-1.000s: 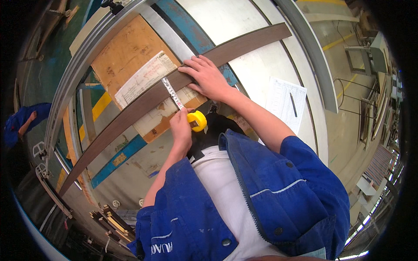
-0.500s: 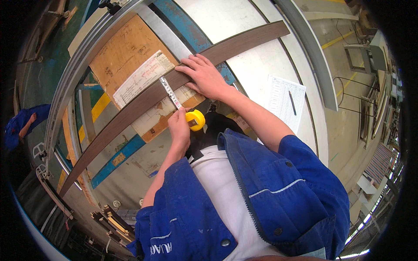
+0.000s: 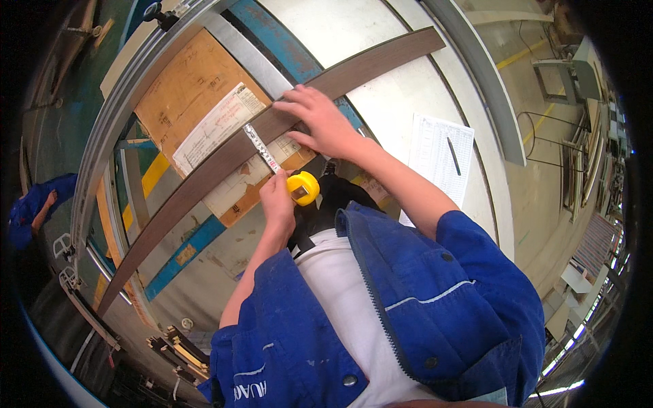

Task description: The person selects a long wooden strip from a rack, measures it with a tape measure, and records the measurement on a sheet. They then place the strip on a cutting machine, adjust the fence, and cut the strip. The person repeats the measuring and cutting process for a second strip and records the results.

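A long dark brown wooden strip (image 3: 224, 160) lies slantwise across the bench, from lower left to upper right. My left hand (image 3: 277, 204) is closed on a yellow tape measure (image 3: 303, 188), at the near side of the strip. Its pulled-out blade (image 3: 262, 148) reaches across onto the strip, the end lying on the brown face. My right hand (image 3: 323, 122) grips the strip to the right of the blade. Its fingers reach over to the far edge, and the thumb is by the near edge.
Under the strip sits a worn wooden board (image 3: 197, 81) with a written paper label (image 3: 218, 126). A printed sheet (image 3: 435, 153) with a dark pen (image 3: 454, 156) lies on the white panel at right. A curved-looking metal rail (image 3: 102, 136) runs along the left; another person's blue sleeve (image 3: 41, 204) shows beyond.
The view has shifted slightly, so the whole scene sits a little more to the left. Both hands keep their places on the tape measure and the strip.
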`<state>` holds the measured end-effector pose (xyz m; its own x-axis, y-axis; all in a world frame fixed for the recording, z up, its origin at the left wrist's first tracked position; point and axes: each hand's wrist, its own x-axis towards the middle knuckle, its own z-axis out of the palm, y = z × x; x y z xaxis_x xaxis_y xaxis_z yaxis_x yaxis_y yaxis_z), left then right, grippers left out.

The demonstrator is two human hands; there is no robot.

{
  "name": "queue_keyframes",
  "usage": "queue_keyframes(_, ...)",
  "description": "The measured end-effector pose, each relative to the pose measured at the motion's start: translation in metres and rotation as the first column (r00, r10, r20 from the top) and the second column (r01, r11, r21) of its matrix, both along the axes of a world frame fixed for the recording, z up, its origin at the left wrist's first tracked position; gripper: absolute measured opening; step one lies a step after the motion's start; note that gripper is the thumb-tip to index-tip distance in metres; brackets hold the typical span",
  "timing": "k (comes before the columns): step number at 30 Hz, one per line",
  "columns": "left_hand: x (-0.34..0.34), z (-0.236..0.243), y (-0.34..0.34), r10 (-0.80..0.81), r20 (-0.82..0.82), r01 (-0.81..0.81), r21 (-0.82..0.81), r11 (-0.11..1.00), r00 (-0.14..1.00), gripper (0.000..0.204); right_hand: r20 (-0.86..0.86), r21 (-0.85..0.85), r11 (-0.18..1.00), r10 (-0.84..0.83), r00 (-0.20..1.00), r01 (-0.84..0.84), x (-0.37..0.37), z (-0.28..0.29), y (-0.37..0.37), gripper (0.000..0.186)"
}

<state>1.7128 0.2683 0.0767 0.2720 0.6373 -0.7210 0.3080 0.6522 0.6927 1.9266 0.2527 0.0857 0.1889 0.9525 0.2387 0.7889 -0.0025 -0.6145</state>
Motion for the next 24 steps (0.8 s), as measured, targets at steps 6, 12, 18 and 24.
queue_keyframes(6, -0.002, -0.004, -0.003, 0.054, 0.099, -0.053, -0.016, 0.998, 0.994, 0.037, 0.021, 0.012, 0.917, -0.399, 0.917, 0.399, 0.035, -0.003, -0.111, 0.058)
queue_keyframes(12, -0.005, -0.007, -0.002, -0.022, 0.034, 0.02, 0.046, 0.999, 0.999, 0.037, 0.3, -0.104, 0.704, -0.651, 0.697, 0.703, 0.05, -0.013, -0.24, 0.069)
queue_keyframes(18, -0.006, -0.011, -0.001, -0.042, 0.013, 0.041, 0.065, 0.997, 0.999, 0.038, 0.368, -0.273, 0.552, -0.697, 0.616, 0.788, 0.043, -0.034, -0.307, 0.08)
queue_keyframes(24, -0.008, -0.01, 0.001, -0.043, 0.01, 0.042, 0.067, 0.997, 0.999, 0.041, 0.442, -0.267, 0.535, -0.671, 0.595, 0.802, 0.039, -0.05, -0.315, 0.068)
